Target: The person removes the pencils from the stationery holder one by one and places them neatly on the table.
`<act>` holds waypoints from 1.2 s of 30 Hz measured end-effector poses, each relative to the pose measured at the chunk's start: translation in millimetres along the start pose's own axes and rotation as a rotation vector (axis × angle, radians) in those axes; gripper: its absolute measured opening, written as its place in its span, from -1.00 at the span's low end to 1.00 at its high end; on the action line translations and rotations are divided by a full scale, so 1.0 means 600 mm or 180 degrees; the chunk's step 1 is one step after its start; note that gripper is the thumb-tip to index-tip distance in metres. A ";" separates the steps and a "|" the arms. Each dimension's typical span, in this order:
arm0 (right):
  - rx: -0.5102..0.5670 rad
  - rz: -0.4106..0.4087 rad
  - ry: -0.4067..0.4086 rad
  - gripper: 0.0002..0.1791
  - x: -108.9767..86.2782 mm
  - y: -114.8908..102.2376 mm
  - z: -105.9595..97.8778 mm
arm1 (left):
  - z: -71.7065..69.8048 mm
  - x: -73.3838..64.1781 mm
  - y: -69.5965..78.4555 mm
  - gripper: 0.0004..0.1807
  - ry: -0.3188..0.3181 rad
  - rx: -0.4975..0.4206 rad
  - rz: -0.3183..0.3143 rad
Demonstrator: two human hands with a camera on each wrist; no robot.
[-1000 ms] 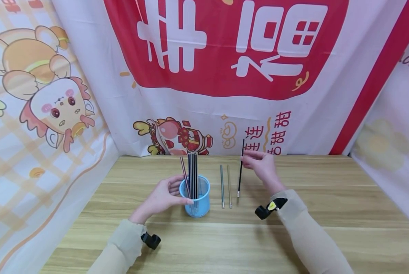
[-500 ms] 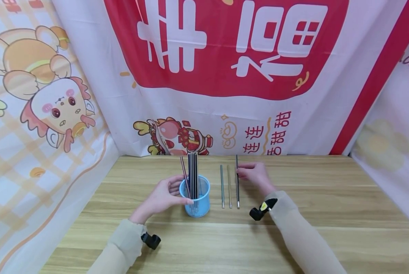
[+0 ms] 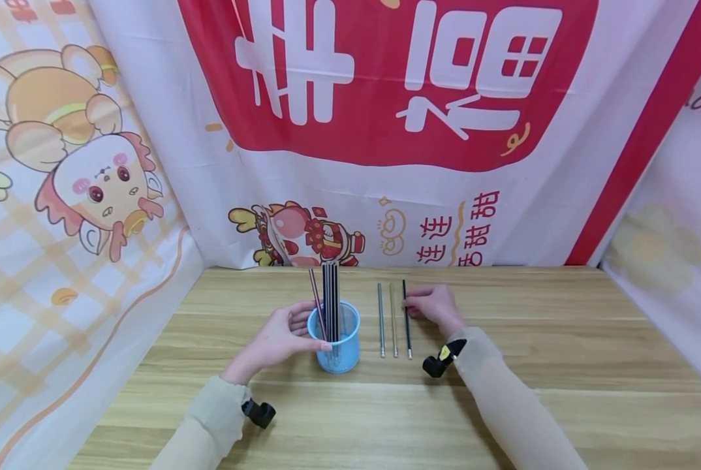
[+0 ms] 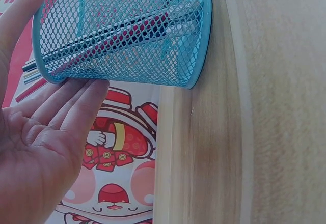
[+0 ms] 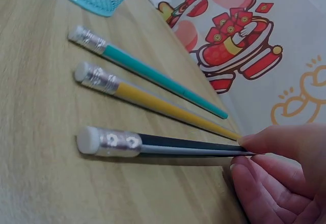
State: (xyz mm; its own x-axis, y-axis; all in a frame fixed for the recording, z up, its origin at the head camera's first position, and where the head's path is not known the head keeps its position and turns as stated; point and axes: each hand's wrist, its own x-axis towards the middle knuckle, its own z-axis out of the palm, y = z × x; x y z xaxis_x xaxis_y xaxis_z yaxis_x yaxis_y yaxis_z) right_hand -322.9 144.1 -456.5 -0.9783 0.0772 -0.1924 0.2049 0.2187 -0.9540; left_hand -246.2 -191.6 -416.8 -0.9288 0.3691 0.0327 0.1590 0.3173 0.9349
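Note:
In the head view my left hand [image 3: 280, 336] holds the light blue mesh pen holder [image 3: 346, 356] at its left side, thumb at the front and fingers behind. Several dark pencils [image 3: 331, 294] and a reddish pencil [image 3: 317, 297] stand in it. My right hand [image 3: 435, 304] pinches a black pencil [image 5: 193, 147] near its far end, between thumb and fingers. Its white eraser [image 5: 89, 141] points towards the front of the table. Beside it lie a yellow pencil [image 5: 153, 102] and a green pencil [image 5: 153, 75], roughly parallel, erasers facing the same way.
The wooden table [image 3: 339, 424] stretches in front of and to the right of the pencils. Behind it hangs a printed white and red cloth [image 3: 386, 156], and another patterned cloth [image 3: 92, 294] borders the left side.
My right hand has brought the black pencil down and leftward, from tilted above the table to lying beside the yellow one. The left hand and pen holder have not moved.

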 end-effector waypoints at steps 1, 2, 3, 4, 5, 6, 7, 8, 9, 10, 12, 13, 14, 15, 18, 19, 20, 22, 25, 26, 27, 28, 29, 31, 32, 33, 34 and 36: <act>-0.0007 0.0001 0.0010 -0.65 0.000 0.001 0.001 | 0.000 0.000 0.000 0.02 -0.0001 0.0003 -0.0002; -0.0019 -0.0005 0.0016 -0.65 -0.001 0.001 0.002 | 0.000 0.000 0.000 0.02 -0.0002 0.0006 -0.0005; -0.0033 -0.0017 0.0021 -0.65 -0.001 0.001 0.003 | 0.000 0.000 0.000 0.02 -0.0002 0.0008 -0.0006; -0.0043 -0.0003 0.0040 -0.66 -0.001 0.001 0.004 | 0.000 0.000 0.000 0.02 -0.0003 0.0010 -0.0009; -0.0057 -0.0008 0.0048 -0.66 -0.002 0.001 0.004 | 0.000 0.000 0.000 0.01 -0.0001 0.0017 -0.0007; -0.0066 -0.0008 0.0054 -0.66 -0.002 0.000 0.005 | 0.000 0.000 0.000 0.01 -0.0001 0.0021 -0.0007; -0.0082 -0.0012 0.0062 -0.66 -0.003 0.000 0.006 | 0.000 0.000 0.000 0.00 -0.0001 0.0021 -0.0006; -0.0089 -0.0011 0.0070 -0.66 -0.003 -0.001 0.006 | 0.000 0.000 0.000 0.00 0.0000 0.0022 -0.0003; -0.0097 -0.0012 0.0080 -0.66 -0.003 -0.002 0.007 | 0.000 0.000 0.000 0.00 0.0002 0.0025 -0.0001; -0.0108 -0.0009 0.0092 -0.66 -0.003 -0.003 0.007 | 0.000 0.000 0.001 0.00 0.0004 0.0029 0.0000; -0.0137 -0.0029 0.0105 -0.67 -0.003 -0.003 0.009 | 0.000 0.000 0.001 0.00 0.0010 0.0025 0.0006; -0.0159 -0.0026 0.0122 -0.67 -0.003 -0.003 0.009 | 0.000 0.000 0.001 0.00 0.0012 0.0018 0.0010; -0.0179 -0.0022 0.0135 -0.67 -0.003 -0.004 0.010 | 0.000 0.000 0.000 0.00 0.0010 0.0007 0.0015; -0.0205 -0.0024 0.0145 -0.67 -0.003 -0.004 0.011 | 0.000 0.001 0.000 0.00 0.0008 -0.0007 0.0022; -0.0268 -0.0013 0.0168 -0.68 -0.003 -0.004 0.013 | 0.001 0.001 -0.001 0.00 -0.0003 -0.0047 0.0048; -0.0280 -0.0006 0.0175 -0.68 -0.004 -0.005 0.013 | 0.001 0.002 -0.001 0.00 -0.0008 -0.0058 0.0053; -0.0280 -0.0009 0.0170 -0.68 -0.004 -0.005 0.014 | 0.001 0.002 -0.002 -0.01 -0.0011 -0.0066 0.0054; -0.0277 -0.0017 0.0168 -0.68 -0.003 -0.005 0.014 | 0.001 0.002 -0.002 -0.02 -0.0008 -0.0065 0.0053; -0.0288 -0.0043 0.0166 -0.68 -0.003 -0.005 0.013 | 0.000 0.002 -0.002 -0.03 -0.0013 -0.0064 0.0051; -0.0291 -0.0049 0.0166 -0.68 -0.003 -0.004 0.013 | 0.000 0.002 -0.002 -0.03 -0.0013 -0.0063 0.0053; -0.0296 -0.0052 0.0170 -0.68 -0.002 -0.004 0.012 | 0.000 0.002 -0.002 -0.03 -0.0016 -0.0060 0.0055; -0.0301 -0.0054 0.0173 -0.68 -0.002 -0.003 0.012 | 0.000 0.002 -0.002 -0.03 -0.0019 -0.0058 0.0057; -0.0304 -0.0056 0.0175 -0.68 -0.003 -0.003 0.012 | 0.000 0.002 -0.003 -0.03 -0.0021 -0.0059 0.0061; -0.0288 -0.0057 0.0178 -0.68 -0.002 -0.001 0.012 | 0.000 0.002 -0.003 -0.02 -0.0019 -0.0052 0.0056; -0.0270 -0.0060 0.0180 -0.68 -0.002 -0.001 0.012 | 0.000 0.003 -0.003 -0.02 -0.0020 -0.0050 0.0054; -0.0255 -0.0058 0.0185 -0.68 -0.002 0.000 0.013 | -0.001 0.003 -0.004 -0.02 -0.0020 -0.0049 0.0051; -0.0245 -0.0056 0.0192 -0.68 -0.002 0.000 0.013 | -0.001 0.003 -0.004 -0.01 -0.0019 -0.0049 0.0048; -0.0206 -0.0044 0.0205 -0.68 -0.001 0.002 0.013 | -0.001 0.002 -0.004 0.00 -0.0017 -0.0051 0.0041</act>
State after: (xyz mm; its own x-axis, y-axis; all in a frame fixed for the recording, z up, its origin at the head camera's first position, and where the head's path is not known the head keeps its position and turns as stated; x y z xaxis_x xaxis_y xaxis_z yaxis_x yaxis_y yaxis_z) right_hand -322.2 136.8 -459.4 -0.9774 0.1356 -0.1621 0.1950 0.2825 -0.9393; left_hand -248.2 -192.2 -419.1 -0.9249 0.3778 0.0428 0.1655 0.2986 0.9399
